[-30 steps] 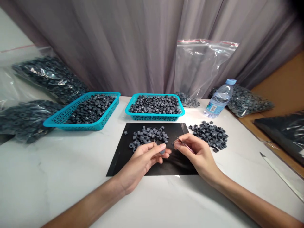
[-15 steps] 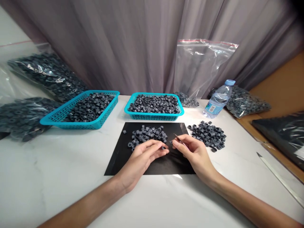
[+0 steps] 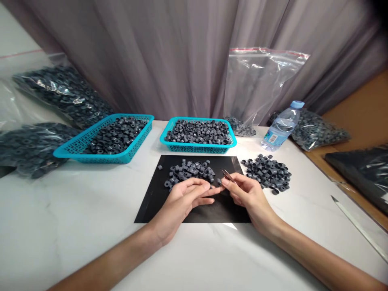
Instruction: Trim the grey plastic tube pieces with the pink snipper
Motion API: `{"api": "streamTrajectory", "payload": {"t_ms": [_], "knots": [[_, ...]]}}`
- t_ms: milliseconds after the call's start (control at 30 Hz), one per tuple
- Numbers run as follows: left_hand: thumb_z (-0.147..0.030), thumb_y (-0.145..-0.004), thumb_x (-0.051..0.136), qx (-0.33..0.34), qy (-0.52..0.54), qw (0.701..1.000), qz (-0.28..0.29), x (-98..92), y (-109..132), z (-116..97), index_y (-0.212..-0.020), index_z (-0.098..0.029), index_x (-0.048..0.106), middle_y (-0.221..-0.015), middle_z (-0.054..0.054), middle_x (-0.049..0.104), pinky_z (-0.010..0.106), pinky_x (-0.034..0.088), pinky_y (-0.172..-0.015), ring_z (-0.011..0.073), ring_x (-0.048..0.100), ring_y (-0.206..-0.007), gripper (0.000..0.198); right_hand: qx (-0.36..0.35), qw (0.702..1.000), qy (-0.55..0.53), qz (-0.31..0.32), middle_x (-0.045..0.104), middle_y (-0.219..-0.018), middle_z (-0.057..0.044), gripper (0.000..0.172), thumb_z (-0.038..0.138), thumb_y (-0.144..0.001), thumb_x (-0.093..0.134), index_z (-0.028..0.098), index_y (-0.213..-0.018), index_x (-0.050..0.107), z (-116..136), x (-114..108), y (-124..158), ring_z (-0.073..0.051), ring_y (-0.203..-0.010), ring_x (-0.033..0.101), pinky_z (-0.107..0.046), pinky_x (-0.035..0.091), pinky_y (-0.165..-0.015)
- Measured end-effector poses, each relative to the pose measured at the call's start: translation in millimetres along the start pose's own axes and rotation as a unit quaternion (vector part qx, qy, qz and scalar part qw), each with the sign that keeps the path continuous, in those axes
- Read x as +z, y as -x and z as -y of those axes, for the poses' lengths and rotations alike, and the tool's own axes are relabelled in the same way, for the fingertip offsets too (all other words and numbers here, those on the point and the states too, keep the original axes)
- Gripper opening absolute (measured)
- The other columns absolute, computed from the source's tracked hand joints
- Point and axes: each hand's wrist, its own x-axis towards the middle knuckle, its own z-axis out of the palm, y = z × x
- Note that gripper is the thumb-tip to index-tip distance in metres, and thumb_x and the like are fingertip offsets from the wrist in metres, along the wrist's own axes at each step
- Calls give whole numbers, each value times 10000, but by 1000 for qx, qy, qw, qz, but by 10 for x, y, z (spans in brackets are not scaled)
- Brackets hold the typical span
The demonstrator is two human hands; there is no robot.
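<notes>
Over the black mat (image 3: 151, 204), my left hand (image 3: 183, 199) has its thumb and index finger pinched together. A sliver of a small grey part (image 3: 211, 186) shows at these fingertips, mostly hidden. My right hand (image 3: 247, 193) grips a pair of dark tweezers (image 3: 226, 175), points tilted up and to the left. Another grey piece (image 3: 219, 182) is at my right fingertips. Both hands' fingertips meet or nearly meet. Behind my left hand lies a pile of short grey plastic rings (image 3: 190, 169) on the mat. A second pile of grey pieces (image 3: 268, 173) lies beyond my right hand.
Two blue baskets, one at left (image 3: 127, 155) and one in the middle (image 3: 198, 148), hold many grey rings. Clear bags of parts (image 3: 63, 93) lean at left; another bag (image 3: 257, 85) stands behind a water bottle (image 3: 280, 127). A pale pointed strip (image 3: 357, 226) lies right.
A left finger has extended right toward my right hand, and the fingertips have come closer. The tweezers' two tips show more clearly apart. The view has shifted slightly.
</notes>
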Motion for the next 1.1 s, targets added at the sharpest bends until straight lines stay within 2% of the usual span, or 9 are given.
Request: {"api": "streamTrajectory", "payload": {"t_ms": [167,267,400,533,667,767,900,967,1100], "knots": [[-360,-914,708,-12,-43,999,-24,-18,-5,-18,-976,-150,661,-1072,91,756,212,455,-623,230,734,-1061,223,21,1000,-19,4,473,-620,37,424,572,-831,735,156,-831,657,-2,0,-8,-54,-521,259,-228,190,-471],[-364,-919,698,-28,-37,999,-18,-14,-6,-23,-959,-154,642,-1049,94,766,210,420,-569,201,754,-937,221,12,1000,-9,12,523,-655,20,421,567,-852,717,155,-804,641,-5,9,-6,-54,-529,279,-227,204,-478],[-327,-936,676,-23,-4,1000,-5,-15,2,-8,-885,-154,644,-1019,87,779,231,504,-782,182,726,-1009,183,-3,1000,5,24,577,-723,2,403,553,-885,689,159,-814,635,-10,21,11,-57,-553,313,-223,224,-490],[-281,-912,706,-5,12,1000,11,-20,-1,11,-832,-145,677,-957,58,765,278,486,-989,186,697,-1070,160,-6,999,5,35,515,-694,22,388,545,-890,687,166,-830,634,8,32,31,-62,-569,313,-222,232,-501],[-283,-883,747,-9,32,999,-5,-22,-11,2,-799,-152,657,-918,35,741,301,504,-983,200,703,-1075,180,-12,999,2,34,474,-684,30,386,540,-874,706,165,-816,632,27,40,32,-64,-571,302,-226,229,-502],[-335,-866,770,-12,8,1000,-15,-37,-5,-29,-810,-161,639,-900,31,733,280,519,-898,207,712,-1054,225,-13,1000,0,27,456,-683,29,390,541,-879,701,163,-808,630,20,31,29,-66,-572,296,-230,223,-501],[-382,-855,778,10,-55,998,-36,-65,0,-69,-940,-186,681,-864,7,722,218,492,-765,150,697,-931,234,-1,999,-4,34,405,-654,40,411,560,-887,684,160,-813,625,-2,21,35,-70,-568,278,-235,203,-497],[-366,-867,767,25,-55,998,-31,-65,-3,-80,-984,-189,708,-885,8,723,215,496,-814,138,683,-934,220,5,999,-10,38,367,-631,51,421,573,-891,671,162,-822,619,-9,25,39,-73,-562,262,-238,191,-493],[-331,-861,774,21,-19,999,-23,-36,1,-88,-989,-170,740,-974,35,754,280,517,-957,178,717,-985,208,1,999,-20,36,331,-635,61,401,568,-898,667,172,-863,607,-12,40,43,-78,-566,252,-236,186,-492]]}}
